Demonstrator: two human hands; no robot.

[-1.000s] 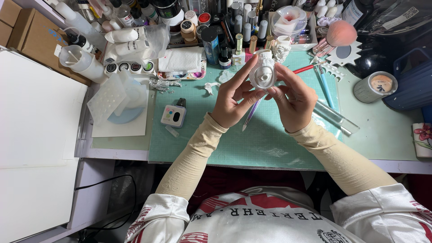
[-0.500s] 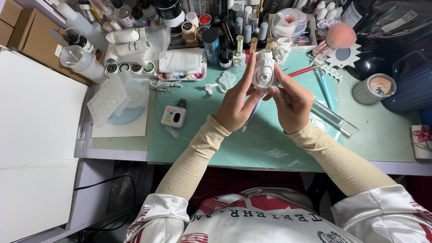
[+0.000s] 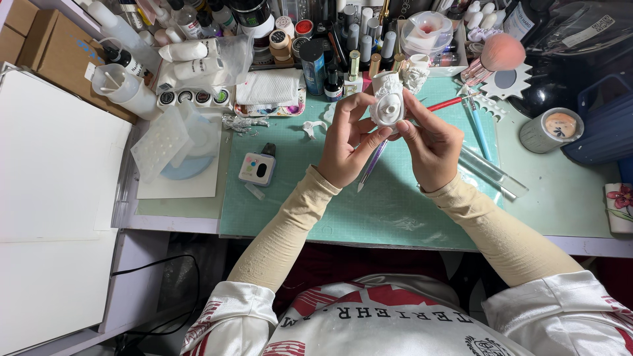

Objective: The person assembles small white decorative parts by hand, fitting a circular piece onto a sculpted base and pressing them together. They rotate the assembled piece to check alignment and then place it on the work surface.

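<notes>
Both hands hold a small white sculpted clay piece with an oval hollow in its front, raised above the green cutting mat. My left hand grips its left side and also carries a thin purple-tipped tool that slants down toward the mat. My right hand pinches the piece's right side with thumb and fingers. A small white clay scrap lies on the mat just left of my left hand.
Bottles, jars and tubes crowd the desk's back edge. A small white scale, a clear plastic mould on a white tile, a pink brush, a clear acrylic rod and a round tin lie around.
The clay piece has been turned slightly in my fingers and my hands have shifted a little; everything on the desk stays put.
</notes>
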